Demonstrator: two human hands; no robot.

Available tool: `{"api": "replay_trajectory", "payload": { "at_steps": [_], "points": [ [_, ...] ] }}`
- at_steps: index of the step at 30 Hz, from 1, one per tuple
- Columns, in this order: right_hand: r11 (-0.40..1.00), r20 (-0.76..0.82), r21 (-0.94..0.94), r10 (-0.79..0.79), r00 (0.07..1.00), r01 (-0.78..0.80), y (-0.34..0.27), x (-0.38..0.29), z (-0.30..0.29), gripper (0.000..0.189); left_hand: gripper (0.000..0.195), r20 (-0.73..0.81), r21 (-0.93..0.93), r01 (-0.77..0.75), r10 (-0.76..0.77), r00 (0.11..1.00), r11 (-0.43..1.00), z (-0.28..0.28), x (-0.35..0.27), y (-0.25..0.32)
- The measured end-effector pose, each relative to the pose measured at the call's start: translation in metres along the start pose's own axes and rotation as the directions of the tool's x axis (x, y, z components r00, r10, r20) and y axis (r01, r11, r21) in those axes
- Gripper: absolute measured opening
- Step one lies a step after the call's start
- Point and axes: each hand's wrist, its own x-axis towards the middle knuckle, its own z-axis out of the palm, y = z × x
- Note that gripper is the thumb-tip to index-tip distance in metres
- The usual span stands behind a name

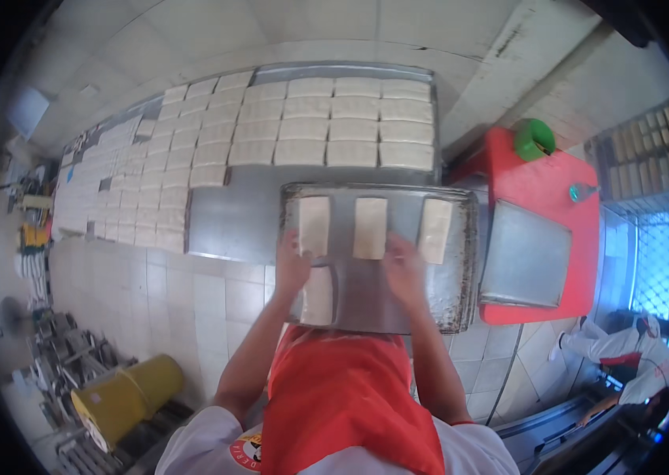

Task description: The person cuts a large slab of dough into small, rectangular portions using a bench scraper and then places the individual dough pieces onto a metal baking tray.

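A worn metal baking tray [364, 297] lies before me, on top of other stacked trays. On it are three flat, pale rectangular dough pieces in a row: a left one [314, 225], a middle one [371, 228] and a right one [436, 231]. A fourth dough piece [317, 295] sits at the near left. My left hand [294, 264] is at the lower left edge of the left piece, just above the fourth. The fingers of my right hand [404, 264] are at the right edge of the middle piece. Both hands are slightly blurred, so their grip is unclear.
Many dough pieces [301, 127] cover a long metal table [233, 222] ahead and to the left. On the right, a red table [583, 255] bears another tray [527, 255] and a green container [533, 141]. A person [631, 356] bends over at far right. A yellow drum [132, 398] lies at lower left.
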Motion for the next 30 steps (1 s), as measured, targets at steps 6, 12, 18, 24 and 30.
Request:
{"api": "replay_trajectory", "payload": {
  "at_steps": [6, 12, 18, 24, 30],
  "points": [
    [0.883, 0.079, -0.419, -0.196, 0.977, 0.211, -0.01, 0.014, 0.135, 0.057, 0.075, 0.156, -0.401, -0.028, 0.098, 0.983, 0.916, -0.005, 0.051, -0.072],
    [0.886, 0.365, 0.364, 0.148, 0.919, -0.287, -0.076, 0.039, 0.173, 0.048, 0.059, -0.179, -0.834, 0.103, -0.443, 0.879, 0.542, -0.155, 0.115, -0.112],
    [0.455, 0.449, 0.665, 0.388, 0.805, -0.591, -0.077, 0.118, 0.306, 0.04, 0.045, -0.178, -0.979, -0.031, -0.762, 0.622, 0.204, -0.266, 0.116, -0.211],
    [0.415, 0.227, 0.72, 0.616, 0.754, -0.556, -0.108, 0.213, 0.446, 0.038, 0.034, -0.093, -0.995, -0.076, -0.761, 0.642, 0.058, -0.311, 0.138, -0.272],
    [0.848, 0.021, 0.344, 0.423, 0.906, -0.404, -0.123, 0.221, 0.509, 0.038, 0.033, -0.205, -0.907, 0.154, -0.729, 0.653, 0.392, -0.325, 0.154, -0.252]
  ]
}}
